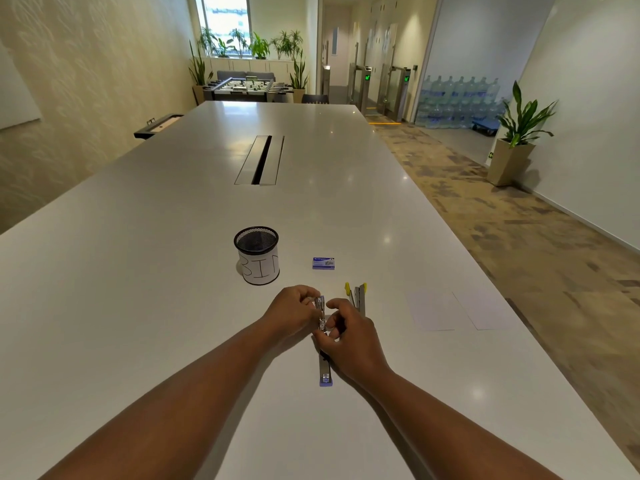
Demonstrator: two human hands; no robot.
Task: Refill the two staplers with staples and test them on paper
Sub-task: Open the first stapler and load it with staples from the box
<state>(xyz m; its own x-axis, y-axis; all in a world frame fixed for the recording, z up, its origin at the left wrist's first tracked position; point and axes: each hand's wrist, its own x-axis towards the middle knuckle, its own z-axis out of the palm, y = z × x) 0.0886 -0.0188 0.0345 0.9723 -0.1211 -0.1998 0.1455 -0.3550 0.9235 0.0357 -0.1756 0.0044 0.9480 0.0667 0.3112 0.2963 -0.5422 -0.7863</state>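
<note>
Just nearer than the black mesh cup (256,253) labelled BIN, the opened blue-ended metal stapler (324,362) lies flat on the white bench (156,271). The left hand (293,309) and right hand (349,337) are close together, both pinching its shiny magazine. It looks rigid, small and slick; steadying it by its sides seems safest. Right of the cup lie the blue staple box (323,263), the yellow-tipped stapler (358,299) and white paper sheets (457,310).

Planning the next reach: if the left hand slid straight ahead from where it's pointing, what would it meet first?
Probably the mesh bin, just beyond the left hand; depth is unclear, so it might pass to the right of it.
</note>
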